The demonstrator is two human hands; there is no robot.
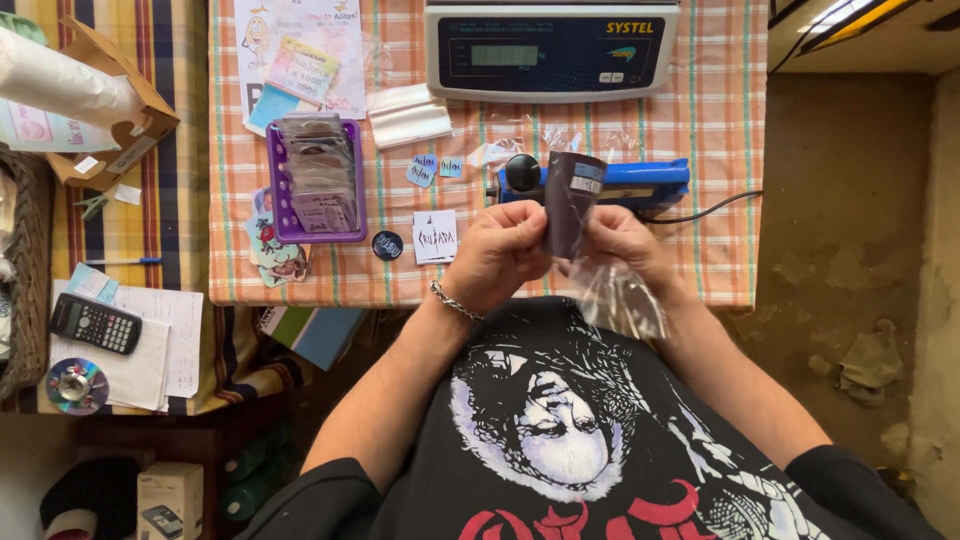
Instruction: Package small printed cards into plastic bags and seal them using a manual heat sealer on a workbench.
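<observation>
Head view: both our hands, left (497,252) and right (620,243), pinch an upright dark card (566,205) above its clear bag (618,298), near the blue sealer (635,182).

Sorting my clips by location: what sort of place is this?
Probably a small home packing or selling bench: a digital scale, a blue bag sealer, and both hands holding a clear bag.

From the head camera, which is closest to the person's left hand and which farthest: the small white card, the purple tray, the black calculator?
From the left hand:
1. Small white card, on the checked cloth just to the hand's left.
2. Purple tray of packets, farther left and higher on the same cloth.
3. Black calculator, far left on papers on the striped cloth.
</observation>
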